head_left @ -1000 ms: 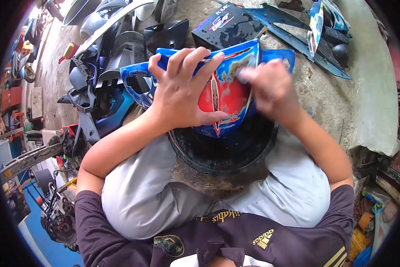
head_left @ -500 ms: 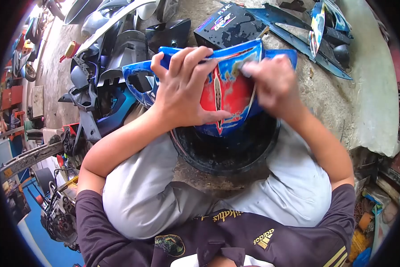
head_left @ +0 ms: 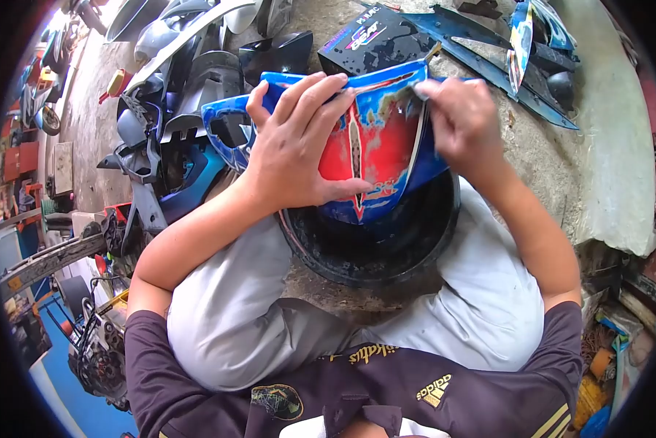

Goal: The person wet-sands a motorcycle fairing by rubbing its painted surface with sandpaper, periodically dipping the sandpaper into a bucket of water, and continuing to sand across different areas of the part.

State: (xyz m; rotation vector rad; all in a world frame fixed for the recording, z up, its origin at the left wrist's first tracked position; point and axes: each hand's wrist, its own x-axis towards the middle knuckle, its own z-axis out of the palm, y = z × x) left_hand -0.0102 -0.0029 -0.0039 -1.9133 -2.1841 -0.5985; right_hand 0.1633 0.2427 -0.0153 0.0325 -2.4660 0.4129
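Painted panel (head_left: 386, 146) lies under the widely spread left hand (head_left: 293, 146); the right hand (head_left: 465, 128) curls at its edge, contents unclear.

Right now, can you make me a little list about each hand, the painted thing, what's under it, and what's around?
Left hand: spread across the panel, thumb apart from the fingers
Right hand: curled, at the panel's right side; can't tell if it holds something
Panel colours: blue and red, patchy
Below: black tub, between the person's legs
Beyond: dark box with bright letters
To the left: pile of loose parts
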